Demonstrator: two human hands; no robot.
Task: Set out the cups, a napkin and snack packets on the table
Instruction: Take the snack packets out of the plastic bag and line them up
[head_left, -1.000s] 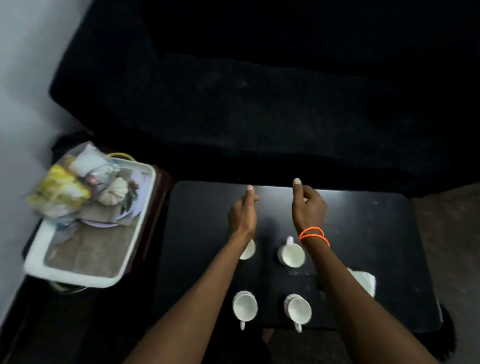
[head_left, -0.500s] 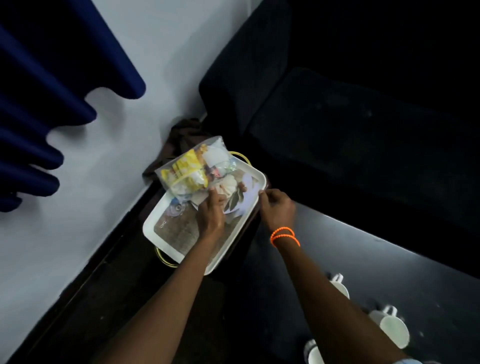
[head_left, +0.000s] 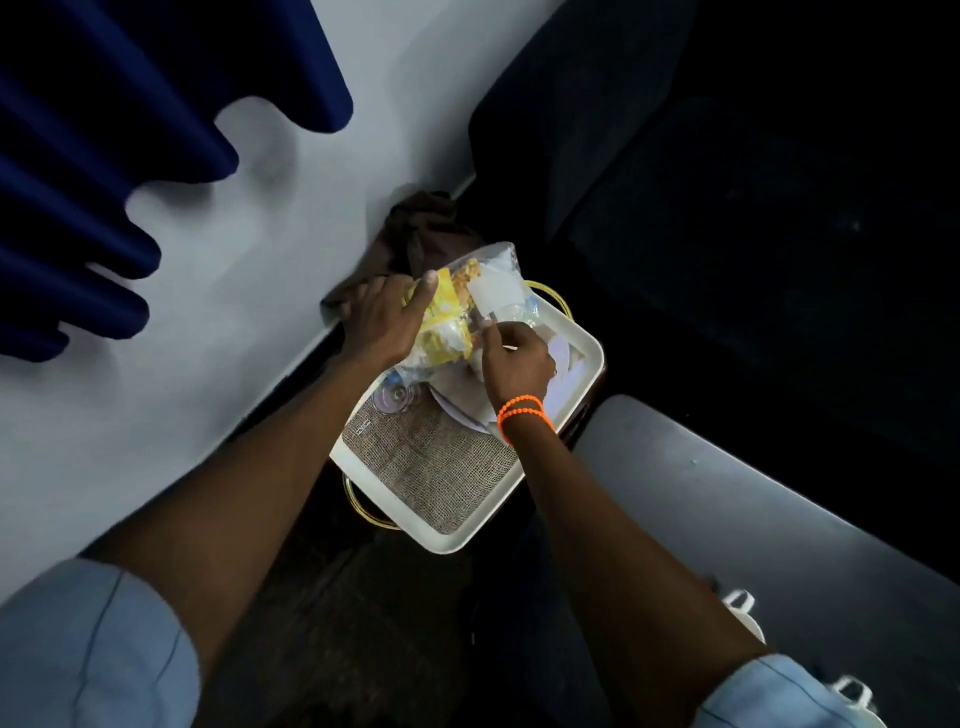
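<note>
1. The dark, shiny desk (head_left: 727, 499) fills the lower right. Two white cups with handles (head_left: 748, 616) peek out at its near edge, partly cut off by the picture.
2. The white plastic tray with gold handles (head_left: 592, 358) sits past the left edge of the desk. A brown woven mat (head_left: 441, 467) covers its near half.
3. The clear plastic bag of yellow snack packets (head_left: 467, 306) is at the far end of the tray. It stands tall, with its long side going up and away from the person.
4. The left hand (head_left: 379, 322) holds the left side of the bag. Its fingers (head_left: 422, 294) are curled round the bag with the thumb pressed on the front.
5. The right hand (head_left: 514, 364) is at the bag's right side, with an orange bead bracelet (head_left: 519, 413) on its wrist. Its fingers (head_left: 493, 335) are pinched nearly shut at the bag's lower edge, but I cannot tell if they grip it.
6. Both arms reach forward and to the left. The bag is between the hands, so I think both will lift it right, over to the desk.
</note>
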